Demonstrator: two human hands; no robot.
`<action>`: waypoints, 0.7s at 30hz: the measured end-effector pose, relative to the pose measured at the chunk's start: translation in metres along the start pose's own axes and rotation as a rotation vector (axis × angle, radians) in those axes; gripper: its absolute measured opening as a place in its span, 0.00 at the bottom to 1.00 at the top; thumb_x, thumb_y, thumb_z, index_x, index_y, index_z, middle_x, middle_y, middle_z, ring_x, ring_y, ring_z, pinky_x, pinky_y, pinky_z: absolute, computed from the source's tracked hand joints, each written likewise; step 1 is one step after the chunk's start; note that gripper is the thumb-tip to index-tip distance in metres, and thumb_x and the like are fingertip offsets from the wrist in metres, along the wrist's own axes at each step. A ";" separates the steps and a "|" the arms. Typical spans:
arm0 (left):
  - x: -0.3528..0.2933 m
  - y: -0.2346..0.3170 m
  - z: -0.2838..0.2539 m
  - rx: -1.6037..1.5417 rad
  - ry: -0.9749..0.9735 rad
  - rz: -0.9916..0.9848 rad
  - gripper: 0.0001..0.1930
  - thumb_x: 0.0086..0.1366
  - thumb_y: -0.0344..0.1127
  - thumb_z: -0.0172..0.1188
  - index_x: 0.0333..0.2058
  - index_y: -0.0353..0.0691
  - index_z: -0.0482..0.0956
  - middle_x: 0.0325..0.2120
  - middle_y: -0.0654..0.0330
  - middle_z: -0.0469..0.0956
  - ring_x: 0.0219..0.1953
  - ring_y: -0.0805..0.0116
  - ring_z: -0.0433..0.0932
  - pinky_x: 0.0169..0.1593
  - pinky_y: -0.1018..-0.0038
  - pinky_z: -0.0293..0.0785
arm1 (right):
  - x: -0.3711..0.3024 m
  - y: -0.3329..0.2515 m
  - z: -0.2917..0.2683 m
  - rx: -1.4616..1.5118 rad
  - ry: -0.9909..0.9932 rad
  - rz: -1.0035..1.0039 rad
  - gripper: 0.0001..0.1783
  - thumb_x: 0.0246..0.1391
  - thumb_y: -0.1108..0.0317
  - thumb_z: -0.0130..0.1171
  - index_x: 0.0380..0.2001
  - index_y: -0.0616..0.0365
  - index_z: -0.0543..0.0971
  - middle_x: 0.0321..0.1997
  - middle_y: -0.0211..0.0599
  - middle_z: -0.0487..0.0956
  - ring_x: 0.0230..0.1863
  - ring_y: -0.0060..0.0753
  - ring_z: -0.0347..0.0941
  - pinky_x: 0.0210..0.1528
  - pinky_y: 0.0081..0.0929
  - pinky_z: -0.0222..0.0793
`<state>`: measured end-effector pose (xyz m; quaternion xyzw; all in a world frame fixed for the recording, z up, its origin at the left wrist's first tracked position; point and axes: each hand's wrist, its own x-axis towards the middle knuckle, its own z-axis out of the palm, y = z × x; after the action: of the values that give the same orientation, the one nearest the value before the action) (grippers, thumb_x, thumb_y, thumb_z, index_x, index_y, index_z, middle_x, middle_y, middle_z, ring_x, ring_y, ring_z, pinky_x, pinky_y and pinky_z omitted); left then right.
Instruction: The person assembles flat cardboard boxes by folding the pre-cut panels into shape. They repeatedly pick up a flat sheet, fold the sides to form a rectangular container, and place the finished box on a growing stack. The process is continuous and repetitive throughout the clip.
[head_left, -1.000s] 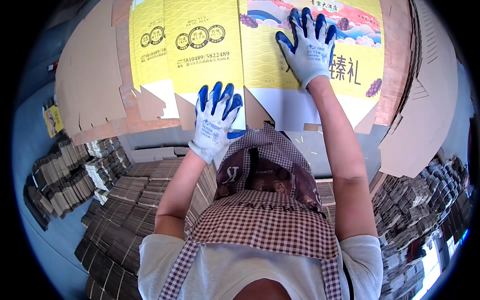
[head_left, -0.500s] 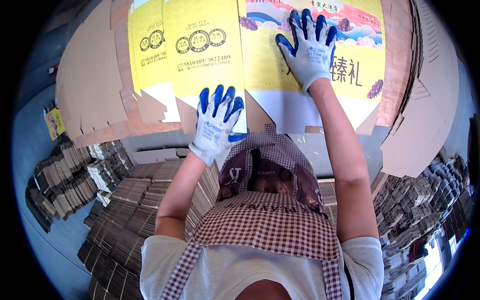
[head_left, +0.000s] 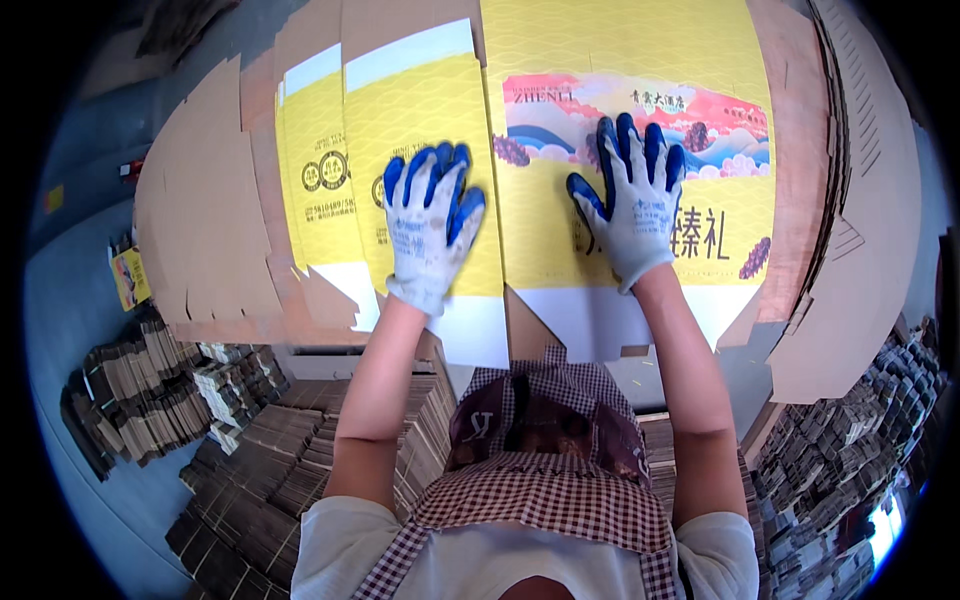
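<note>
Both my hands wear white work gloves with blue-coated fingers. My left hand [head_left: 428, 215] lies spread on a yellow printed cardboard panel [head_left: 425, 100] with a white lower edge. Flat on the larger yellow panel [head_left: 630, 40], which bears a pink and blue wave picture, rests my right hand [head_left: 635, 200] with its fingers apart. These panels lie side by side, and my hands cover part of their print. Left of them, further yellow panels [head_left: 315, 130] lie overlapped like fanned sheets. Neither hand grips anything.
Plain brown cardboard sheets [head_left: 205, 210] lie at the table's left, and more brown sheets [head_left: 850, 200] at its right. Reddish wooden tabletop [head_left: 790, 140] shows between them. Bundled cardboard stacks [head_left: 265, 460] stand on the floor at left, with others [head_left: 840, 460] at right.
My view has shifted, so the panels appear lower and more of their far ends shows. My left hand has moved farther up its panel, from near the lower edge to the printed middle.
</note>
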<state>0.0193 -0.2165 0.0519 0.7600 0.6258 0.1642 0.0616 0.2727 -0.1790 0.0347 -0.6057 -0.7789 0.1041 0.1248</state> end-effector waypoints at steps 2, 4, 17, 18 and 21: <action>0.031 -0.007 0.011 0.040 0.049 -0.002 0.22 0.61 0.45 0.61 0.53 0.45 0.76 0.57 0.54 0.70 0.62 0.53 0.64 0.68 0.51 0.50 | 0.002 0.004 -0.005 0.023 0.010 0.027 0.41 0.56 0.45 0.58 0.69 0.46 0.60 0.73 0.39 0.57 0.74 0.56 0.46 0.74 0.56 0.30; 0.055 -0.013 0.017 0.092 0.053 0.002 0.22 0.62 0.45 0.60 0.53 0.47 0.76 0.58 0.56 0.70 0.63 0.54 0.64 0.68 0.52 0.49 | 0.011 0.012 -0.001 0.051 0.051 0.036 0.43 0.52 0.46 0.61 0.69 0.46 0.60 0.73 0.39 0.57 0.73 0.56 0.47 0.73 0.57 0.31; 0.097 -0.023 0.035 0.123 0.072 -0.001 0.18 0.60 0.41 0.63 0.48 0.45 0.78 0.59 0.57 0.70 0.63 0.52 0.63 0.68 0.52 0.50 | 0.114 0.161 0.005 -0.319 0.263 0.427 0.46 0.57 0.30 0.45 0.68 0.51 0.61 0.72 0.45 0.59 0.73 0.51 0.49 0.73 0.47 0.38; 0.097 -0.023 0.035 0.119 0.072 0.000 0.18 0.60 0.41 0.63 0.48 0.45 0.79 0.59 0.56 0.70 0.63 0.52 0.63 0.68 0.52 0.50 | 0.114 0.165 0.008 -0.304 0.261 0.428 0.46 0.57 0.31 0.45 0.68 0.51 0.61 0.73 0.45 0.58 0.73 0.51 0.49 0.73 0.47 0.38; 0.095 -0.028 0.040 0.112 0.075 -0.003 0.21 0.59 0.42 0.62 0.52 0.47 0.78 0.59 0.57 0.70 0.64 0.53 0.63 0.69 0.51 0.48 | 0.115 0.169 0.013 -0.248 0.268 0.417 0.45 0.57 0.31 0.45 0.68 0.51 0.61 0.73 0.44 0.58 0.73 0.51 0.48 0.73 0.47 0.37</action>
<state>0.0216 -0.1142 0.0223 0.7545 0.6372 0.1572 -0.0041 0.3962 -0.0260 -0.0226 -0.7719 -0.6208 -0.0499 0.1276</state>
